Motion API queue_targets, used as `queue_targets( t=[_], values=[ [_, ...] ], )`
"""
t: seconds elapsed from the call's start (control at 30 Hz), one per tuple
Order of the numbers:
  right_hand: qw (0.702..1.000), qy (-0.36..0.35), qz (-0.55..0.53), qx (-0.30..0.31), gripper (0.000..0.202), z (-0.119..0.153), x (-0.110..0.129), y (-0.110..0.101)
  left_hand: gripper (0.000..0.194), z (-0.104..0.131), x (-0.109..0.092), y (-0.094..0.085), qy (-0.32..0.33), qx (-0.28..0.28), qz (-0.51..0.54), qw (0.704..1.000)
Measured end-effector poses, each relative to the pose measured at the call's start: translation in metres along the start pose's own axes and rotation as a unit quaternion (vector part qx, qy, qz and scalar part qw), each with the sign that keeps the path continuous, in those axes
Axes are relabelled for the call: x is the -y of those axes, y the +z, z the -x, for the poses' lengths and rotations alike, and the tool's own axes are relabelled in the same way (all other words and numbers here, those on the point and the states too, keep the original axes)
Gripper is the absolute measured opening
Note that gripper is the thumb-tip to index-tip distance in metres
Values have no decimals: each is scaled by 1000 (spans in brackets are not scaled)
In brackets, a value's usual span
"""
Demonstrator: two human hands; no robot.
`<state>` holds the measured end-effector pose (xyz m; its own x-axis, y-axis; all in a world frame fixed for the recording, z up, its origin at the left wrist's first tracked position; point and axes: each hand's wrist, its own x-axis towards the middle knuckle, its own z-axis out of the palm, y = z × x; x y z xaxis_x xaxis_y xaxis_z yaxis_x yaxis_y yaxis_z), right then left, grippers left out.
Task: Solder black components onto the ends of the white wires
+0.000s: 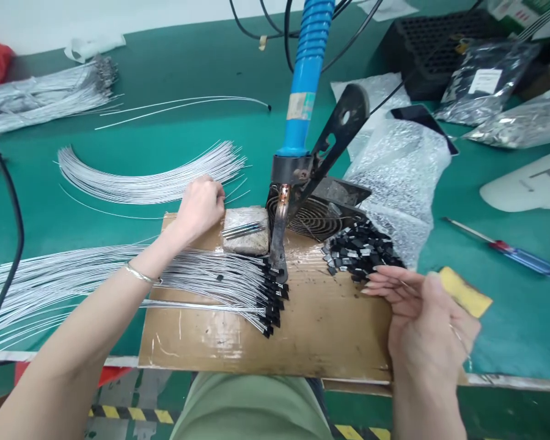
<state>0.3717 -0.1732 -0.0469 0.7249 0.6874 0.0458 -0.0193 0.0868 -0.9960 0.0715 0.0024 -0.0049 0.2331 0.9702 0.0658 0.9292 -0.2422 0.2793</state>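
My left hand is closed, its fingertips pinched at the right end of a thin white wire. The wire lies just below a curved bundle of white wires. My right hand is half turned up, its fingers reaching the edge of a pile of small black connectors. A thin metallic strand crosses the right palm under the thumb; its kind is unclear. Below my left forearm, wires tipped with black connectors lie on a cardboard sheet.
A blue-handled soldering iron stands tip down in the middle, clamped by a black bracket. Beside it are a solder-marked block and a coiled stand. To the right lie a plastic bag, a screwdriver and a yellow sponge.
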Motion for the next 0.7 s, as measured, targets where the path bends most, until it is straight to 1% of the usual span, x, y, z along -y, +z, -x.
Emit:
queue_targets(
  t=[0.17, 0.3, 0.4, 0.5, 0.6, 0.7],
  values=[
    [1000, 16, -9, 4, 37, 2, 2, 0, 22, 3, 3, -3, 16, 33, 0, 999],
    [1000, 17, -8, -2, 36, 3, 2, 0, 19, 1, 4, -2, 39, 54, -4, 998],
    [1000, 19, -11, 1, 37, 2, 1, -1, 21, 0, 3, -1, 36, 49, 0, 998],
    [1000, 22, -3, 8, 36, 2, 0, -2, 19, 1, 6, -5, 14, 20, 23, 999],
    [1000, 24, -5, 7, 36, 2, 1, -2, 17, 4, 13, -21, -16, -28, 66, 997],
    [1000, 22, -12, -12, 46, 2, 2, -1, 15, 18, 15, -52, -43, -75, 113, 990]
  ],
)
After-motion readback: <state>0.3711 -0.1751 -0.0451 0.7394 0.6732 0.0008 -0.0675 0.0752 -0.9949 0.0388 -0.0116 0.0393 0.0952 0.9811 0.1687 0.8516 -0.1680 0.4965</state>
